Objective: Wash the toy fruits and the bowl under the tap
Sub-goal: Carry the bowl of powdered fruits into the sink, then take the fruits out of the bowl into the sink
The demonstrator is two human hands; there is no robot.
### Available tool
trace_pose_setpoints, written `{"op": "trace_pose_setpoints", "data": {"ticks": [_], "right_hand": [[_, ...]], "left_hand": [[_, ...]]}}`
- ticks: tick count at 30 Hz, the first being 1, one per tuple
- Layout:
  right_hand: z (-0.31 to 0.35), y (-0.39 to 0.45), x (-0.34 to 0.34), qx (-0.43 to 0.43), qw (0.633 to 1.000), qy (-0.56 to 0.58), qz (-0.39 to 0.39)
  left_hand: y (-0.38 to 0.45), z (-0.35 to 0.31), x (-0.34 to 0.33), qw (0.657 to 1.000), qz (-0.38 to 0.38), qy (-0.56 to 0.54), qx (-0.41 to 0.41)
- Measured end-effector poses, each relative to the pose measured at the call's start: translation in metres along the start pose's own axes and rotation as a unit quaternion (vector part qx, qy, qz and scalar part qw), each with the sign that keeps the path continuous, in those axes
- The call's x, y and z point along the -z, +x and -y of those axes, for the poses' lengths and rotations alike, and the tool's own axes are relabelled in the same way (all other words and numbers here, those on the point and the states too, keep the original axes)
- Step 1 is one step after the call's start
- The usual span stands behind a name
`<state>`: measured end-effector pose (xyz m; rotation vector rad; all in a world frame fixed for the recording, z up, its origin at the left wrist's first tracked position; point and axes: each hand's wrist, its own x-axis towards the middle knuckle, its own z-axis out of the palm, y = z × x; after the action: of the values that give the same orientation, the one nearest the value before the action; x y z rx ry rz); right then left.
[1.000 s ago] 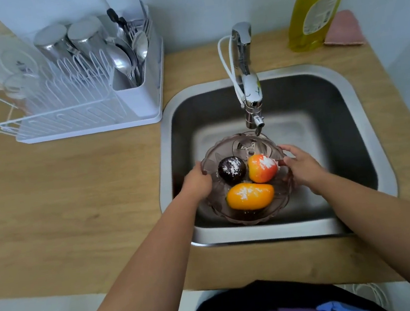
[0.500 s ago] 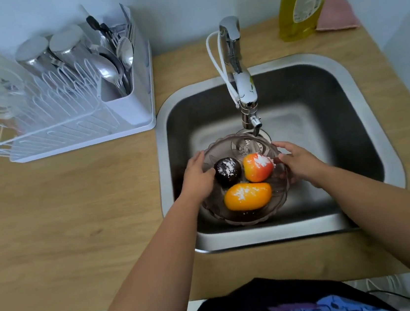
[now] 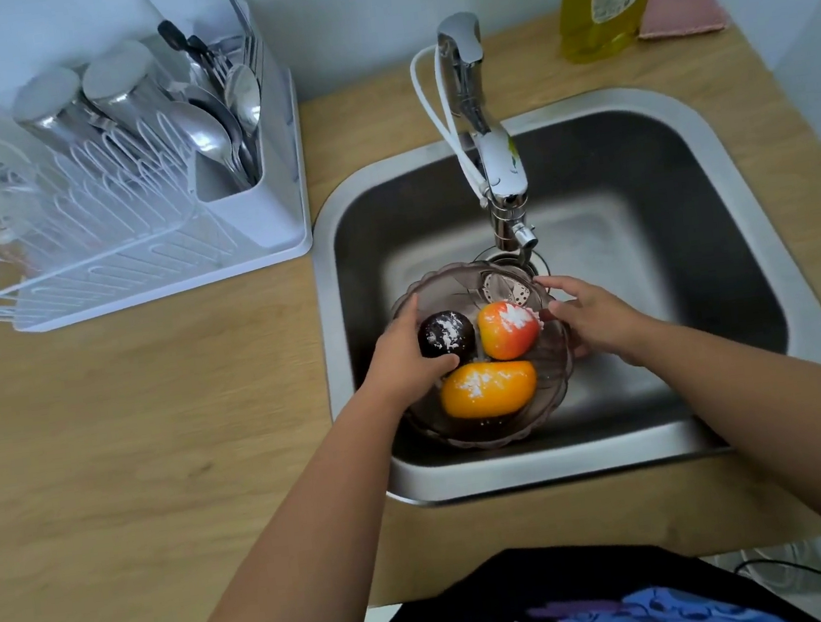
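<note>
While no water shows at the tap [image 3: 504, 185], washing looks barely begun | bowl [image 3: 552, 386] in sink [image 3: 672, 439], 3 powder-flecked toy fruits inside | left hand [image 3: 404, 363] grips dark fruit [image 3: 445, 333] | right hand [image 3: 592, 317] loosely spread, touching bowl rim | rinsing all left

Both forearms reach forward — left hand [image 3: 407, 363] curled in a grip, right hand [image 3: 592, 317] loosely spread.

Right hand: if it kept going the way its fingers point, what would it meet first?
The right hand points left across the bowl's rim, so it would probably meet the red-orange toy fruit first. Depth is unclear, and it may already be touching the rim.
</note>
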<state>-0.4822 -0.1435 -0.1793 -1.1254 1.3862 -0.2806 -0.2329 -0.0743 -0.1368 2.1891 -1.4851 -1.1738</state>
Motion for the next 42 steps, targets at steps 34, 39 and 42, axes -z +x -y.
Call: {"op": "trace_pose_setpoints", "data": {"ticks": [34, 39, 42], "right_hand": [[0.024, -0.002, -0.013, 0.144, 0.876, -0.461, -0.007], [0.023, 0.006, -0.013, 0.127, 0.897, -0.423, -0.013], [0.020, 0.005, -0.013, 0.142, 0.907, -0.395, -0.028]], "left_hand": [[0.010, 0.002, -0.012, 0.998, -0.048, 0.029, -0.003], [0.010, 0.004, -0.012, 0.998, -0.052, 0.026, -0.006], [0.008, 0.002, -0.011, 0.997, -0.067, 0.021, -0.012]]}}
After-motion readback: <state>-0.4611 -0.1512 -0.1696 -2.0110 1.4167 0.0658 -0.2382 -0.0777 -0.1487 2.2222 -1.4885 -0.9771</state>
